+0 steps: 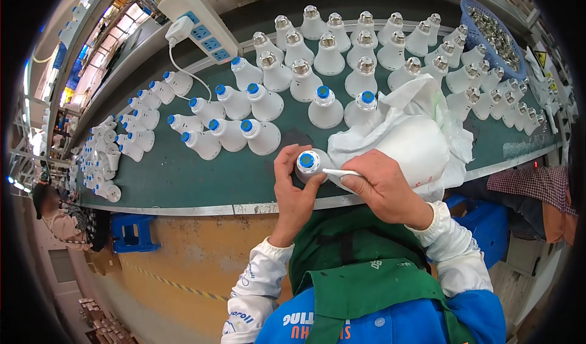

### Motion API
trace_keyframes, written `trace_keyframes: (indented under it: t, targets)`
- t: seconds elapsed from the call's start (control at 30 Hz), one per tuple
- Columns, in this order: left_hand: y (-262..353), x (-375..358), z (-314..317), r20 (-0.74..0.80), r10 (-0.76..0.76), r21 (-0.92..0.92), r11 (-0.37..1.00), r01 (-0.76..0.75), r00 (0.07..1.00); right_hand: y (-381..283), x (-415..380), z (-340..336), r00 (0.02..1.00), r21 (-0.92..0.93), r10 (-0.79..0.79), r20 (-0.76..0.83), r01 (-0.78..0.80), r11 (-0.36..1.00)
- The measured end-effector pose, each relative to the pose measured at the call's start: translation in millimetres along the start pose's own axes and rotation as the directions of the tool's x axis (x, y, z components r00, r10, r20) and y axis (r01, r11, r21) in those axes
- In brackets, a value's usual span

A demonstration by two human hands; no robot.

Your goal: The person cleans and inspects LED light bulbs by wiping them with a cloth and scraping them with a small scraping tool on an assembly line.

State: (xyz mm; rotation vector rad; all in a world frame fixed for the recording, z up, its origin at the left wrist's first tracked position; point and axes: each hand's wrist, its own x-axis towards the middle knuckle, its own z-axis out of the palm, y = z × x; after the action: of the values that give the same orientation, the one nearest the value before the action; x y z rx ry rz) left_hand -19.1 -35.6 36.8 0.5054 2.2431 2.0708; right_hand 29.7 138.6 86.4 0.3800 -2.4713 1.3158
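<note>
The left hand (295, 200) has its fingers (284, 162) curled around the sides of 1 white bulb (317, 172), the thumb on the side nearer the person, so that its blue top (307, 160) faces up toward the camera. This bulb is at the near edge of the green table (220, 182), between the 2 hands.

The right hand (387, 188) has its fingers pinched on a slim white nozzle (334, 172), which points left, its tip at the bulb's neck, just beside the blue top. Just beyond the right hand lies a large white pouch (415, 152), partly wrapped in crumpled white sheeting (415, 97).

Beyond the hands, 2 blue-topped bulbs (325, 109) stand side by side, the right-hand 1 close to the sheeting. More bulbs with blue tops (262, 103) stand to the left, and rows of bulbs with silver caps (329, 56) stand at the back and to the right. A blue basket (517, 70) of small metal parts (493, 34) sits at the far right, and a white power strip (213, 39) with a plug (179, 30) in it is at the back left.
</note>
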Motion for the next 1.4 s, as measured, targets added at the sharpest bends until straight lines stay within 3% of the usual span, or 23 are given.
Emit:
trace_keyframes:
  t: [0.13, 0.2, 0.33, 0.63, 0.7, 1.23, 1.4]
  targets:
    - [-3.3, -2.0, 2.9, -0.041, 0.007, 0.139, 0.99, -0.001, 0.999, 2.5, -1.5, 8.3, 0.997, -0.045, -0.068, -0.042, 0.066, 0.997]
    - [-0.6, -0.6, 6.2, -0.041, 0.085, 0.262, 0.963, -0.071, 0.996, 3.4, -1.9, 9.2, 0.996, -0.062, -0.078, -0.05, 0.075, 0.995]
    - [-3.4, -1.0, 8.2, -0.056, 0.118, 0.278, 0.956, -0.098, 0.991, 4.4, -4.1, 11.2, 0.988, -0.081, -0.127, -0.093, 0.119, 0.99]
    - [-5.0, -2.5, 7.1, -0.04, 0.135, 0.273, 0.955, -0.119, 0.99, 4.4, -3.1, 17.5, 0.989, -0.133, -0.125, -0.079, 0.113, 0.985]
    - [-8.3, -4.4, 8.6, -0.09, 0.012, 0.124, 0.992, 0.0, 0.996, 4.7, -3.4, 19.2, 0.989, -0.14, -0.125, -0.076, 0.114, 0.984]
    - [-12.7, -3.7, 7.1, -0.088, 0.074, 0.147, 0.987, -0.061, 0.993, 6.2, -2.6, 19.2, 0.997, -0.149, -0.074, -0.024, 0.069, 0.986]
    - [-4.4, -1.6, 1.0, -0.008, -0.059, 0.026, 0.998, 0.06, 0.998, 6.6, -1.8, 18.7, 0.998, -0.141, -0.067, -0.022, 0.063, 0.988]
